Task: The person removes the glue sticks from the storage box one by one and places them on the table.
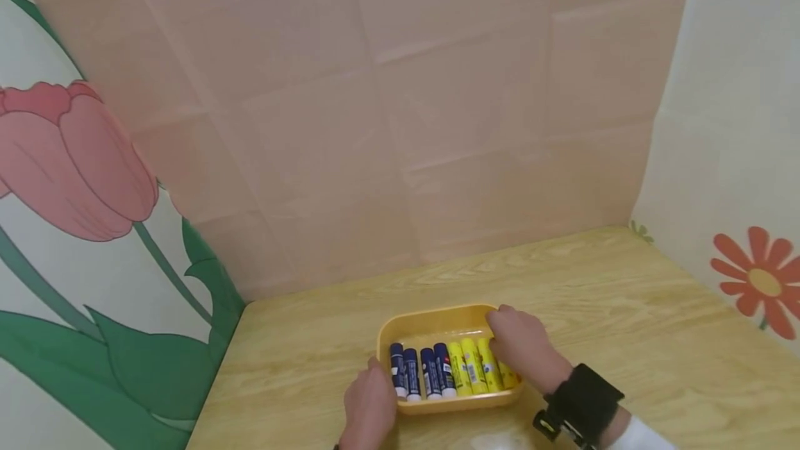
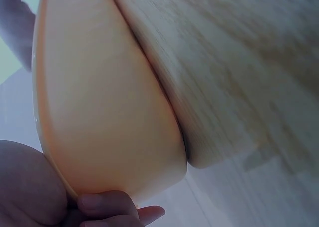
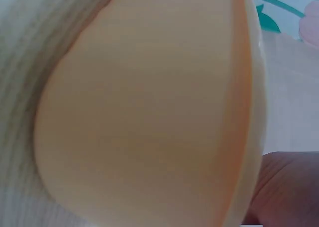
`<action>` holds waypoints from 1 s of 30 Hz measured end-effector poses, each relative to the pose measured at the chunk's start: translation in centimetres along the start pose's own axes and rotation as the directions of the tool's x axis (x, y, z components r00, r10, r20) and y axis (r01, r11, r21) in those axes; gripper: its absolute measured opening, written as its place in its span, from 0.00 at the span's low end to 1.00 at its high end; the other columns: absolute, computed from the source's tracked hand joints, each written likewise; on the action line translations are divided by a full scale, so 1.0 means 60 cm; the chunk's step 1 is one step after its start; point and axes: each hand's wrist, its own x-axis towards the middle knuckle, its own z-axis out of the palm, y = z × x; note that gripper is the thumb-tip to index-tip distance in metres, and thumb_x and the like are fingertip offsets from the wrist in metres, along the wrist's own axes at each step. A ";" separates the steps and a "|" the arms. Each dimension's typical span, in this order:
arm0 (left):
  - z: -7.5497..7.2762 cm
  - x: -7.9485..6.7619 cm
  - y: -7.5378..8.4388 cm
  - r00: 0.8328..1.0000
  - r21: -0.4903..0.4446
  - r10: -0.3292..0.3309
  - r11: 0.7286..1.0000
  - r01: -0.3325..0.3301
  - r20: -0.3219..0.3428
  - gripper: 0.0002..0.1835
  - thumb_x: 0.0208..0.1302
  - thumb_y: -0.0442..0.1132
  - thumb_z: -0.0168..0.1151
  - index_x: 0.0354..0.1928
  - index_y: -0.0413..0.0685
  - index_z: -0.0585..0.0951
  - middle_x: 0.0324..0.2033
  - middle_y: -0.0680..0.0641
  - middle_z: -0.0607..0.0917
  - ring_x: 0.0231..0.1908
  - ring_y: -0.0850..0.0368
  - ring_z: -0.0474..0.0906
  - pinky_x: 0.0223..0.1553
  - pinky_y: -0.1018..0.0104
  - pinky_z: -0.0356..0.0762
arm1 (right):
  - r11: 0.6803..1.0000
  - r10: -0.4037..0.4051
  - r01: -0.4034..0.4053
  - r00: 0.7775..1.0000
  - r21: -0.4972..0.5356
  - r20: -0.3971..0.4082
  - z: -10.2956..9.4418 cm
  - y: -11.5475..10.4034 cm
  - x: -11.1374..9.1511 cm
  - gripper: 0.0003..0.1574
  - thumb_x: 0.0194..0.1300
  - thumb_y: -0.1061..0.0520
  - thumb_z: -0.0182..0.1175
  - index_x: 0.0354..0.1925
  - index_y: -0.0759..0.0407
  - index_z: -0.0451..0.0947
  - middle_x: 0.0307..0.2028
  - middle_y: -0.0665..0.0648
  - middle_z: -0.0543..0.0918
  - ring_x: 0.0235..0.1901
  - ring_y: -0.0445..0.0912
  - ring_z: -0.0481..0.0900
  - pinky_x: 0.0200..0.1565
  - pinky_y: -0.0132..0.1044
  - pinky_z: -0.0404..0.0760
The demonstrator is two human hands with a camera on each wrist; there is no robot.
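Left hand (image 1: 370,400) clamps the tray (image 1: 459,405) near left, right hand (image 1: 523,346) far right; we judge opposed grips steady its blue tubes (image 1: 430,370) and yellow tubes (image 1: 473,365).

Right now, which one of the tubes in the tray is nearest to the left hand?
The leftmost dark blue tube, at the row's end beside the left hand; the other blue tubes and the yellow tubes lie further right.
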 end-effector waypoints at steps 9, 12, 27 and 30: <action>-0.002 0.000 -0.002 0.999 0.017 0.011 1.000 -0.010 -0.030 0.11 0.70 0.33 0.55 0.48 0.31 0.75 0.27 0.38 0.80 0.29 0.45 0.81 0.32 0.50 0.80 | 0.975 -0.056 0.052 0.998 -0.215 -0.013 0.004 -0.019 0.008 0.08 0.62 0.63 0.66 0.28 0.60 0.76 0.20 0.54 0.70 0.21 0.48 0.68 0.23 0.38 0.71; -0.002 0.001 -0.001 1.000 0.020 0.010 1.000 -0.009 -0.021 0.12 0.70 0.34 0.55 0.49 0.31 0.75 0.28 0.38 0.80 0.29 0.45 0.81 0.32 0.50 0.81 | 0.961 -0.059 0.058 0.998 -0.271 0.005 0.011 -0.021 0.011 0.10 0.61 0.62 0.68 0.28 0.59 0.75 0.20 0.54 0.70 0.21 0.48 0.68 0.24 0.38 0.72; 0.000 0.002 -0.002 1.000 0.018 -0.011 1.000 0.011 -0.010 0.16 0.69 0.32 0.56 0.54 0.28 0.74 0.31 0.35 0.83 0.33 0.42 0.83 0.37 0.45 0.81 | 0.940 -0.059 0.073 0.997 -0.334 0.050 0.038 -0.030 0.017 0.10 0.61 0.61 0.67 0.28 0.59 0.74 0.22 0.56 0.72 0.22 0.48 0.70 0.24 0.40 0.78; -0.001 0.001 -0.001 1.000 0.020 -0.020 1.000 0.020 -0.010 0.14 0.68 0.32 0.56 0.52 0.29 0.75 0.31 0.35 0.82 0.33 0.42 0.82 0.37 0.46 0.80 | 0.933 -0.046 0.063 0.997 -0.353 0.056 0.038 -0.034 0.021 0.10 0.61 0.61 0.67 0.27 0.58 0.75 0.21 0.56 0.73 0.22 0.47 0.70 0.24 0.40 0.78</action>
